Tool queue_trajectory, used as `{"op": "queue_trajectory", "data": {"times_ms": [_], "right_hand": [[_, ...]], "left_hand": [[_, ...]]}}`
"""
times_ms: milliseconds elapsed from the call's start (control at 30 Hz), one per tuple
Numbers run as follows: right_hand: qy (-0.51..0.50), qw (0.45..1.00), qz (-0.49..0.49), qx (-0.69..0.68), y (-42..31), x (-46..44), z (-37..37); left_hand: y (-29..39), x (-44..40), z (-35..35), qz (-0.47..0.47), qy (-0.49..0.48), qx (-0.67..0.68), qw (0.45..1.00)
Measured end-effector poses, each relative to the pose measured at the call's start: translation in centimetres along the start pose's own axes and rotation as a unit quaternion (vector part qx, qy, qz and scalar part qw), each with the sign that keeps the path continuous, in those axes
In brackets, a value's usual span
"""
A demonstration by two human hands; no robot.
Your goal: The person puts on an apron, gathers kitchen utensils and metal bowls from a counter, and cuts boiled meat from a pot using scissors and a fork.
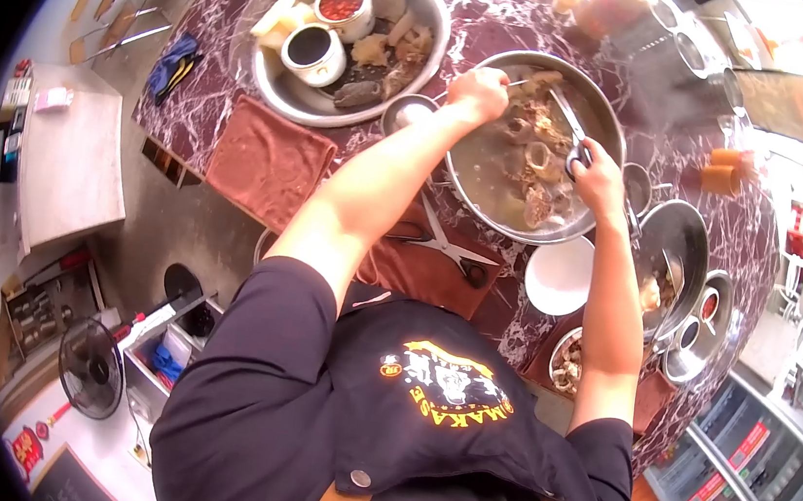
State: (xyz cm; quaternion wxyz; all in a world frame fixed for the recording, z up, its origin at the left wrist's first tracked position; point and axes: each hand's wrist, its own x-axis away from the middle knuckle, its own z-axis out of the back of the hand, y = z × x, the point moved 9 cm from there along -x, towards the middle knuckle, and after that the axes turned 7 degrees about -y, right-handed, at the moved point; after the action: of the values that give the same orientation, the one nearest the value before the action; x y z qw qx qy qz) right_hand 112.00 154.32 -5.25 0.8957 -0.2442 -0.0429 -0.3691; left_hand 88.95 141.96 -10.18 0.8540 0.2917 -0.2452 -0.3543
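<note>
A large metal pot (459, 183) holds brownish broth with chunks of meat and bone (540, 158). My left hand (478, 94) is closed over the pot's upper left side, around a thin metal utensil (519, 82) that points into the pot. At the right rim, my right hand (600, 181) grips the dark handles of scissors (567, 113), whose blades reach up and left over the meat. Left of the pot, a wide metal tray (261, 74) carries a bowl of red chili (344, 8), a bowl of dark sauce (313, 53) and pieces of food.
Two more pairs of scissors (446, 245) lie on a brown cloth below the pot. Nearby are a white bowl (558, 275), a folded towel (269, 158) and a small metal bowl (410, 113). A dark pan (694, 244) and another tray (717, 344) stand on the right.
</note>
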Motion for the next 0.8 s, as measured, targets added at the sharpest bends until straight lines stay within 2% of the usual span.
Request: {"op": "queue_trajectory", "data": {"times_ms": [167, 300, 400, 467, 533, 600, 800], "right_hand": [[0.056, 0.996, 0.073, 0.000, 0.0, 3.0, 1.2], [0.059, 0.996, 0.062, -0.005, -1.9, 6.9, 2.8], [0.063, 0.995, 0.081, -0.015, -4.0, 9.2, 3.3], [0.037, 0.989, 0.060, -0.131, -4.3, 10.6, 3.1], [0.039, 0.980, 0.048, -0.190, -4.4, 12.3, 2.9], [0.079, 0.960, 0.076, -0.259, -2.8, 13.4, 2.0], [0.052, 0.933, -0.022, -0.355, 0.6, 16.8, -0.8]], "left_hand": [[-0.4, 3.1, 1.3, -0.050, 0.063, 0.090, 0.993], [-0.9, 6.4, 2.5, -0.092, 0.092, 0.142, 0.981], [-4.0, 7.4, 3.3, -0.109, 0.102, 0.256, 0.955], [-6.8, 8.0, 4.5, -0.090, 0.099, 0.333, 0.933], [-9.9, 8.7, 6.2, -0.028, 0.075, 0.391, 0.917], [-11.8, 9.9, 9.6, -0.026, 0.132, 0.364, 0.922], [-23.1, 7.3, 12.7, 0.026, 0.187, 0.247, 0.951]]}}
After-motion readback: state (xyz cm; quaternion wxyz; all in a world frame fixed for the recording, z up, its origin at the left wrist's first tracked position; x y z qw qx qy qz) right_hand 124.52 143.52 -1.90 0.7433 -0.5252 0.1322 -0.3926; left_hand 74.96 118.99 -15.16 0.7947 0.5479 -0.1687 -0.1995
